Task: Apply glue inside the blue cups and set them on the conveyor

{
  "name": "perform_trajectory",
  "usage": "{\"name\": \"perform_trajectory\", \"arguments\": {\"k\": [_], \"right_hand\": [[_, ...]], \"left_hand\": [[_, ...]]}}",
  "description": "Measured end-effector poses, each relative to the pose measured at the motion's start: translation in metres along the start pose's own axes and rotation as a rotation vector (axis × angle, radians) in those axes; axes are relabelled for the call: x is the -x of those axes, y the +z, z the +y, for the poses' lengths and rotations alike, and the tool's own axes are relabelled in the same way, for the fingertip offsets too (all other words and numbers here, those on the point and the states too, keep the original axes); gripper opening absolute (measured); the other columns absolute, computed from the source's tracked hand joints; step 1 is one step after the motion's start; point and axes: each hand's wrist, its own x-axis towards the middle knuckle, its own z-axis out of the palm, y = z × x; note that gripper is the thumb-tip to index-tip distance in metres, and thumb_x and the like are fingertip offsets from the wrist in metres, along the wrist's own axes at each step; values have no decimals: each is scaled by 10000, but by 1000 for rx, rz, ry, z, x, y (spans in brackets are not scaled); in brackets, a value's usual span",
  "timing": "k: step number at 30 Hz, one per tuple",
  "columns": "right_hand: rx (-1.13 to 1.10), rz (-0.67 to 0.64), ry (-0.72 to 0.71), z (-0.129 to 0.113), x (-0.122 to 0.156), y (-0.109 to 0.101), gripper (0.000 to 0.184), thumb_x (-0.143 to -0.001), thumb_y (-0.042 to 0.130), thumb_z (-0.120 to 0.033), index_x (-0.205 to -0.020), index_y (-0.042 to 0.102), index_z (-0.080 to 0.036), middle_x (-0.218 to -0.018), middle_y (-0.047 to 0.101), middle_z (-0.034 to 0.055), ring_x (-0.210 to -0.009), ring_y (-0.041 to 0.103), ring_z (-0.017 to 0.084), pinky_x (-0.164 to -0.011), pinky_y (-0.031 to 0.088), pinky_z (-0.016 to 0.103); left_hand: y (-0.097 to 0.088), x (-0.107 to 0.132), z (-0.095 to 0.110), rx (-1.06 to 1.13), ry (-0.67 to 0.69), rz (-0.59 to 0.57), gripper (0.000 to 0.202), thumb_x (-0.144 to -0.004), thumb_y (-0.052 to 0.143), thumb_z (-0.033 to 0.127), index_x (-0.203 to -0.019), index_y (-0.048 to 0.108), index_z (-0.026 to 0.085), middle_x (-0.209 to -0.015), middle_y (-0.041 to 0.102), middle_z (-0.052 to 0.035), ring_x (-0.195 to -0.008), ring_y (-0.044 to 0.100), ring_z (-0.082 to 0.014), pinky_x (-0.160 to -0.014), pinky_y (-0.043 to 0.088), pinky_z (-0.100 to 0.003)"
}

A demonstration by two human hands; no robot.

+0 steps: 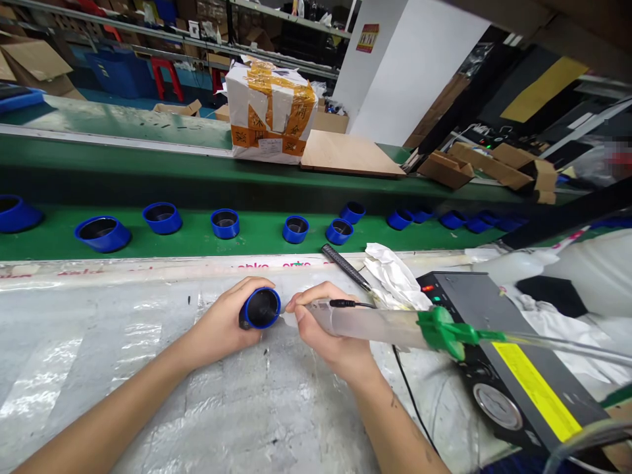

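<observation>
My left hand (230, 322) is wrapped round a blue-rimmed black cup (263, 308), its opening tilted toward me and to the right. In my right hand (328, 329) lies a translucent glue-dispensing syringe (380, 326), held like a pen. A green cap (442, 332) with a clear hose closes the syringe's rear end, and a black plug with a thin cable sits along its barrel. The pale nozzle (289, 318) points left and meets or nearly meets the cup's right rim; I cannot tell whether they touch.
Several similar blue cups (226, 224) stand on the green conveyor belt (257, 245) beyond the worktable (148, 408). A black-handled tool (345, 266) and crumpled white tissue (395, 276) lie ahead of my right hand. At right stands a dark control box (513, 355). A taped carton (271, 112) sits behind.
</observation>
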Motion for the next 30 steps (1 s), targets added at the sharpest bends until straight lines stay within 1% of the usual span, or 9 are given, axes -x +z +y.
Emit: {"name": "perform_trajectory", "arguments": {"k": [2, 7, 14, 20, 23, 25, 27, 30], "right_hand": [[-8, -11, 1, 0, 1, 0, 21, -830, 715, -234, -829, 697, -244, -678, 732, 3, -722, 734, 207, -608, 518, 287], [-4, -32, -2, -1, 2, -1, 13, -836, 704, -237, -824, 702, -241, -787, 783, 27, -725, 728, 195, -632, 522, 290], [-18, -46, 10, -5, 1, 2, 25, -823, 706, -257, -814, 696, -237, -735, 762, 21, -749, 741, 211, -663, 537, 309], [-49, -55, 26, -7, 4, 7, 11, -812, 704, -241, -807, 694, -242, -817, 793, 34, -779, 748, 218, -728, 560, 341], [-48, -55, 37, -11, 4, 9, 9, -800, 695, -235, -796, 689, -241, -794, 792, 26, -670, 713, 186, -658, 540, 318], [-48, -59, 43, -13, 4, 10, 9, -796, 686, -232, -792, 683, -240, -783, 791, 21, -631, 697, 173, -620, 524, 307], [-36, -60, 43, -14, 5, 12, 11, -798, 684, -233, -793, 681, -242, -797, 794, 20, -674, 715, 183, -649, 533, 314], [-27, -53, 41, -12, 5, 14, 10, -803, 694, -250, -804, 686, -244, -831, 798, 25, -765, 745, 208, -741, 561, 347]], "left_hand": [[0, 0, 0, -1, -2, -1, 512, -733, 634, 32, -1189, 567, 254, -1195, 640, -19, -1094, 636, -214, -956, 515, -339], [-1, 2, -1, 16, 1, -4, 514, -737, 647, 42, -1198, 567, 255, -1213, 633, -24, -1107, 635, -214, -960, 518, -341], [0, 1, -4, 18, 24, -2, 518, -749, 676, 54, -1211, 568, 260, -1239, 626, -29, -1125, 634, -218, -965, 519, -338], [-1, 2, -4, 25, 16, -2, 524, -748, 669, 49, -1214, 576, 269, -1236, 624, -27, -1115, 639, -221, -957, 526, -339], [-2, 3, -3, 35, 11, -6, 535, -735, 661, 43, -1214, 576, 266, -1243, 623, -32, -1122, 639, -226, -945, 532, -335], [-2, 2, -2, 37, 17, -9, 530, -733, 655, 46, -1210, 579, 263, -1246, 623, -34, -1130, 637, -228, -952, 531, -336], [-2, 2, -2, 36, 28, -10, 516, -740, 652, 56, -1209, 578, 258, -1248, 623, -36, -1140, 635, -231, -963, 529, -341], [-3, 1, -1, 29, 39, -13, 502, -753, 646, 65, -1213, 575, 253, -1257, 622, -41, -1154, 633, -233, -972, 528, -346]]}}
